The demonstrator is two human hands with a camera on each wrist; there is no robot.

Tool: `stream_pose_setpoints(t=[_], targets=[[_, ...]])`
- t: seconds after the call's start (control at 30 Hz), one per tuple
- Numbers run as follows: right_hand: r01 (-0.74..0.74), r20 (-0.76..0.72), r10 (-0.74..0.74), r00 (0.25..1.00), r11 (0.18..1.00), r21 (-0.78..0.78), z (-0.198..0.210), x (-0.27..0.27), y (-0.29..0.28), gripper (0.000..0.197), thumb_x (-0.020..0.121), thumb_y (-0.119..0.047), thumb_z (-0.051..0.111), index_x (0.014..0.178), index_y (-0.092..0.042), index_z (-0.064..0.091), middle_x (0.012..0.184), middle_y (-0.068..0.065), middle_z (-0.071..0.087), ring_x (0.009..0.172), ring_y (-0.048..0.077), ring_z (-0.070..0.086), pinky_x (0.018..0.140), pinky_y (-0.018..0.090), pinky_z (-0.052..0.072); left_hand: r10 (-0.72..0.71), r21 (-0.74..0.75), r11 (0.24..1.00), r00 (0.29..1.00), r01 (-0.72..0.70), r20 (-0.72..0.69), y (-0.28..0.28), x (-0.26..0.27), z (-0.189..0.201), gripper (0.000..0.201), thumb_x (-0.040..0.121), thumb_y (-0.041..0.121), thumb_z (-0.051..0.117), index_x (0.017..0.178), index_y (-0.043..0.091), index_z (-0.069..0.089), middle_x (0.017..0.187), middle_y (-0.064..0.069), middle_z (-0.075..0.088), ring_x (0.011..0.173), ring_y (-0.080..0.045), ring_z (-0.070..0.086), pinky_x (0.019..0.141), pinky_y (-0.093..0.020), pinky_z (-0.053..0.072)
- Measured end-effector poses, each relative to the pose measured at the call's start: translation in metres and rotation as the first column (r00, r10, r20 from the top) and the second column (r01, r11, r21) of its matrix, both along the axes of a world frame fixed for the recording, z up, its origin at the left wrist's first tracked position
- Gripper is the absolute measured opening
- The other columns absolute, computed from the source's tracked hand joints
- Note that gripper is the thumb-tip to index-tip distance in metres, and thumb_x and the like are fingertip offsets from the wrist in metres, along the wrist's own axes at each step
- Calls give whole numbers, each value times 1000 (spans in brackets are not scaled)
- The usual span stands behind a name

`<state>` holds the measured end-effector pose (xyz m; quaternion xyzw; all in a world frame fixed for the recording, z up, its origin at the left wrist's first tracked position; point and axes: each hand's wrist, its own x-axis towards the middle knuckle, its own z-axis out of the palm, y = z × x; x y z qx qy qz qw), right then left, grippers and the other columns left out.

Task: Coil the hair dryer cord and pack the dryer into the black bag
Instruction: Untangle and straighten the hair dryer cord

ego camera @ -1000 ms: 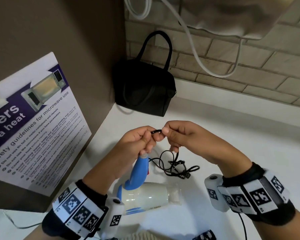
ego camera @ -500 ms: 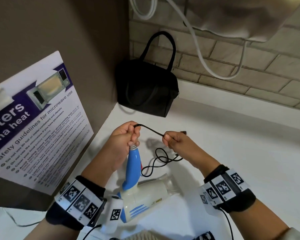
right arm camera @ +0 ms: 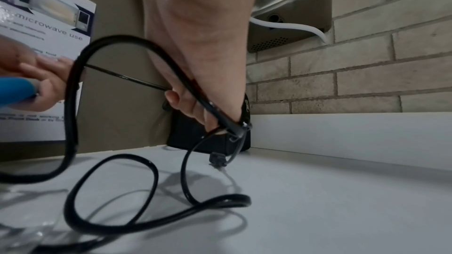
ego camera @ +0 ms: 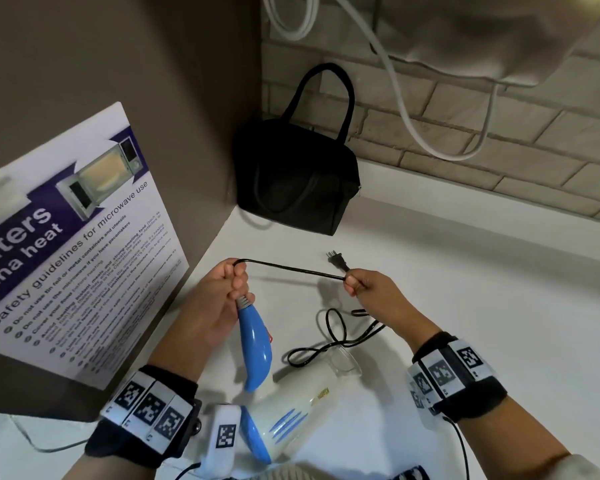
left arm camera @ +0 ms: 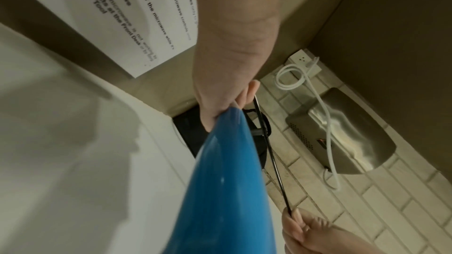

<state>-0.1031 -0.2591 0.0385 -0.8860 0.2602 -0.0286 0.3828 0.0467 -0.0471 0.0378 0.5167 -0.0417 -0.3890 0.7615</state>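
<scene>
The white and blue hair dryer (ego camera: 291, 407) lies on the white counter (ego camera: 465, 306) with its blue handle (ego camera: 255, 344) raised. My left hand (ego camera: 227, 289) grips the handle's top end, where the black cord (ego camera: 291, 268) comes out. The cord runs taut to my right hand (ego camera: 359, 284), which pinches it near the plug (ego camera: 336, 260). Loose loops of cord (ego camera: 336, 336) lie on the counter below my right hand. The black bag (ego camera: 298, 181) stands upright in the back corner, beyond both hands. In the left wrist view the blue handle (left arm camera: 220, 181) fills the middle.
A microwave safety poster (ego camera: 66, 244) leans on the brown wall at left. White cables (ego camera: 413, 116) hang from a metal wall unit (ego camera: 482, 36) over the brick wall. A thin cable (ego camera: 32, 441) trails at the counter's near left.
My hands have moved apart, so the cord between them is now stretched straight. The tangle on the counter has loosened into loops, and the plug sticks out past my right fingers.
</scene>
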Motion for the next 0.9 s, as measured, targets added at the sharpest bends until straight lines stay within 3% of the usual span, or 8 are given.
stream_pose_setpoints(t=[0.27, 0.37, 0.43, 0.5, 0.6, 0.7, 0.83, 0.9], targets=[[30, -81, -32, 996, 999, -25, -13, 1, -6, 40, 96, -8, 39, 59, -24, 39, 59, -8, 42, 61, 13, 37, 57, 18, 31, 94, 117, 990, 989, -81, -117, 13, 12, -30, 43, 91, -12, 17, 69, 15, 42, 46, 9, 41, 39, -4, 38, 63, -24, 33], [38, -126, -40, 991, 999, -17, -14, 1, -4, 38, 95, -6, 38, 60, -23, 39, 63, -7, 45, 59, 10, 37, 57, 17, 30, 125, 240, 966, 987, -98, -98, 11, 11, -38, 43, 93, -12, 18, 67, 14, 41, 58, 1, 40, 52, -10, 40, 66, -23, 38], [20, -165, -21, 986, 1000, -3, -10, 0, -2, 35, 92, -3, 37, 62, -20, 41, 68, -5, 48, 57, 5, 36, 54, 14, 29, 115, 378, 920, 993, -105, -6, 10, 12, -40, 39, 94, -9, 25, 68, 12, 45, 66, -2, 45, 62, -14, 44, 66, -23, 38], [-5, -191, 5, 981, 1000, 4, -3, -2, -1, 32, 88, -1, 37, 63, -19, 43, 67, -6, 47, 57, 4, 36, 54, 14, 28, -78, 625, 776, 968, -92, 240, 11, 13, -41, 34, 94, -2, 33, 76, 13, 57, 76, -3, 59, 78, -20, 53, 66, -25, 39], [-20, -191, 18, 981, 1000, -6, 9, -2, 2, 33, 87, -2, 36, 62, -20, 47, 67, -10, 50, 59, 5, 39, 56, 16, 31, -457, 807, 572, 761, -145, 460, 8, 7, -40, 33, 95, 1, 38, 121, 6, 58, 113, -12, 64, 104, -27, 54, 85, -32, 41], [-73, -200, 66, 978, 997, -30, 22, -1, 8, 32, 88, -2, 36, 66, -21, 50, 73, -9, 54, 63, 4, 44, 57, 15, 35, -672, 854, 474, 540, -214, 507, -4, -1, -38, 44, 102, 23, 39, 140, 3, 43, 138, -20, 52, 128, -35, 47, 108, -41, 34], [-138, -201, 127, 971, 989, -43, 33, 0, 21, 31, 97, -10, 36, 74, -18, 56, 69, -16, 52, 64, -1, 46, 59, 9, 33, -638, 683, 720, 271, -124, 721, -15, -20, -25, 78, 92, 67, 23, 131, 9, 58, 134, -13, 60, 127, -33, 52, 110, -47, 39], [-157, -184, 146, 972, 987, -44, 38, 1, 27, 32, 101, -20, 37, 76, -19, 58, 70, -16, 51, 66, -2, 46, 61, 10, 32, -621, 636, 770, 162, -58, 767, -25, -34, -12, 79, 88, 72, 20, 130, 18, 59, 135, -2, 60, 134, -25, 44, 113, -43, 34]])
